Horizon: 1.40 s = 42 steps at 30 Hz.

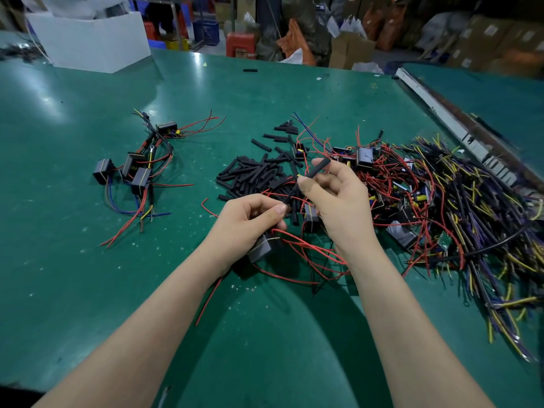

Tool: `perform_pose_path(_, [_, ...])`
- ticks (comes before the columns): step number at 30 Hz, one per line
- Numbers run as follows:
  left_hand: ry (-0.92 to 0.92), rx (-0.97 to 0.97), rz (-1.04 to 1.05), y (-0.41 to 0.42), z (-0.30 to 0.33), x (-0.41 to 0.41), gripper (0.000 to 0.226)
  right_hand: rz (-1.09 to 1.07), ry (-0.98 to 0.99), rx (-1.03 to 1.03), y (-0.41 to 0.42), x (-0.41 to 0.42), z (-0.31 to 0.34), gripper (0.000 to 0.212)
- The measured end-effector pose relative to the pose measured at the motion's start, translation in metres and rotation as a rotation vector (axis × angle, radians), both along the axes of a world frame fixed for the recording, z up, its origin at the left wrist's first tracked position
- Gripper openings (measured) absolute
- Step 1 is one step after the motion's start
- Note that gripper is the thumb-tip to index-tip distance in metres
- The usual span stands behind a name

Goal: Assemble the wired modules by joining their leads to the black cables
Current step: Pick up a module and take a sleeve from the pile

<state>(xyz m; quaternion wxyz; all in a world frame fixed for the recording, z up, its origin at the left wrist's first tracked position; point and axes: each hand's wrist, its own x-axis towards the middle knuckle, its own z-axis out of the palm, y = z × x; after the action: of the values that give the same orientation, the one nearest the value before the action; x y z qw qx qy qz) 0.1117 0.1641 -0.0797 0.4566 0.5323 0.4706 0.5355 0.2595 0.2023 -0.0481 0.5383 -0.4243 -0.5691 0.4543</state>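
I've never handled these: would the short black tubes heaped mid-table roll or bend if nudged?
Probably they roll: the black tubes are round and loose, with strays scattered beyond the heap. They look light and fairly stiff; the tube in the right hand stays straight.

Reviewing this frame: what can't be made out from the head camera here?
- Head view: where the thin black lead meets the black tube is covered by the right hand.
- The module under the left hand is partly hidden by the palm.
- The tangled wire pile blurs at the right edge, so single cables can't be separated.
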Motion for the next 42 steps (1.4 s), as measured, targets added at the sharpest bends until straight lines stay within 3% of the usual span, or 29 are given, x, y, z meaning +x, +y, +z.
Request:
perform_pose_path(4, [-0.016, -0.003, 0.020, -0.001, 0.000, 0.000, 0.008, 0.102, 0.026, -0.051, -0.001, 0.001, 0.000, 0.010])
perform_pose_path(12, [0.000, 0.029, 0.045, -0.002, 0.001, 0.000, 0.012, 0.184, -0.022, -0.167, -0.003, 0.005, 0.004, 0.007])
perform_pose_path(17, [0.027, 0.049, -0.007, -0.004, 0.003, 0.000, 0.013, 0.110, -0.124, -0.064, -0.006, -0.004, 0.001, 0.024])
perform_pose_path(37, [-0.033, 0.063, 0.085, -0.003, 0.004, 0.004, 0.017, 0.151, -0.160, -0.016, -0.007, -0.012, -0.004, 0.019])
perform_pose_path(42, [-0.102, -0.010, 0.058, -0.007, 0.005, 0.004, 0.020, 0.176, -0.065, -0.065, -0.010, -0.010, 0.000, 0.020])
